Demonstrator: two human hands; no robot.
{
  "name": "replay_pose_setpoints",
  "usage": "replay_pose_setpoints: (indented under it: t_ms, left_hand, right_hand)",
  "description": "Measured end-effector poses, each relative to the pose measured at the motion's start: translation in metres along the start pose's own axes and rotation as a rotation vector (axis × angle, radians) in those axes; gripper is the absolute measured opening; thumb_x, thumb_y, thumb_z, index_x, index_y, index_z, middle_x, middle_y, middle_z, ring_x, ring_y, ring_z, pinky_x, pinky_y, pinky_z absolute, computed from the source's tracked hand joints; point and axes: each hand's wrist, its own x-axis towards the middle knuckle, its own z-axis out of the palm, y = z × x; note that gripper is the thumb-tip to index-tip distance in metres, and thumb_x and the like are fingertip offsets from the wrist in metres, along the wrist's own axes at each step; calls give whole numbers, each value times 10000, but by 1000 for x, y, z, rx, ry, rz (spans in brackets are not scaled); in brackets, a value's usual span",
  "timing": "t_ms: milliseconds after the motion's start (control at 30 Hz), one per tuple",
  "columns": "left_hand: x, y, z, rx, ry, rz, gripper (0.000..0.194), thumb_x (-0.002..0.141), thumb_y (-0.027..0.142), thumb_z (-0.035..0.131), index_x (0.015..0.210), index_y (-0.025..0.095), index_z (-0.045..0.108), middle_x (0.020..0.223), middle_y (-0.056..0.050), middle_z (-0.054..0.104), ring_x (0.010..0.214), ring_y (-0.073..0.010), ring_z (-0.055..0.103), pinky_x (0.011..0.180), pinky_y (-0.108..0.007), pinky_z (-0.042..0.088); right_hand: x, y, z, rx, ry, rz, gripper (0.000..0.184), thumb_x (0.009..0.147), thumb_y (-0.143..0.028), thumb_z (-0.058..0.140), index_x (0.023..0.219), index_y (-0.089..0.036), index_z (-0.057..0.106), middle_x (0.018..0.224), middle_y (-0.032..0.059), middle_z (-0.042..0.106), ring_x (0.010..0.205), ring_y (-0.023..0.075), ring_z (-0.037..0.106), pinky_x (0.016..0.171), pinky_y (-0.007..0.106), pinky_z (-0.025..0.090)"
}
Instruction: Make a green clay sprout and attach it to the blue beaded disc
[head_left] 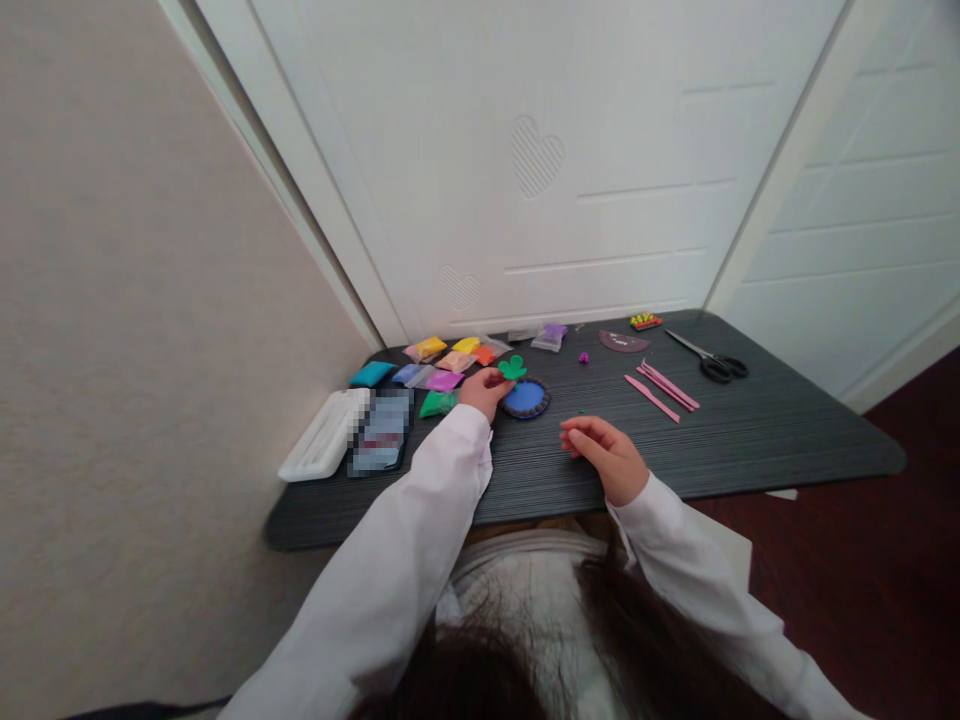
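Note:
A green clover-shaped piece of modelling clay (513, 367) is pinched in the fingertips of my left hand (484, 390). It sits just above the far left rim of a blue clay disc (527, 398), which has a dark, bumpy border all round. My left fingers are closed, partly hidden behind the wrist and the clover. My right hand (607, 458) hovers over the near part of the table, right of the disc, its fingers loosely curled and apart with nothing visible in them. A tiny green bit (581, 411) lies just beyond it.
Several clay packets (445, 380) lie at the back left, beside a phone (382, 432) and a white case (326, 435). On the right of the dark table (787, 430) are pink modelling tools (667, 385), scissors (712, 362) and a purple clay lump (583, 357). A white panel (600, 250) stands behind.

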Motion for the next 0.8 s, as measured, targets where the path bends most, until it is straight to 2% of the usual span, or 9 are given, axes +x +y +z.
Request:
replay_pose_setpoints:
  t_ms: [200,400,800]
  left_hand:
    - [1,-1,1,14,-17,-1,175,704,226,594,834,110,577,786,-18,614,748,-132,576,747,-360,453]
    - [0,2,1,-6,-3,1,260,563,246,687,787,139,609,745,-19,640,728,-149,588,768,-337,447]
    - [-1,5,1,-25,5,3,302,531,293,689,785,145,617,756,-32,650,728,-158,591,765,-337,448]
  right_hand:
    - [1,2,-1,-5,-2,-13,209,695,-336,575,832,-179,592,744,16,608,676,112,549,615,246,405]
    - [0,1,0,-11,-4,-20,202,697,-333,575,828,-181,594,732,11,608,678,111,548,621,245,404]
    - [0,2,0,-14,-9,-19,210,701,-338,572,838,-180,592,743,13,610,680,110,550,625,245,406]
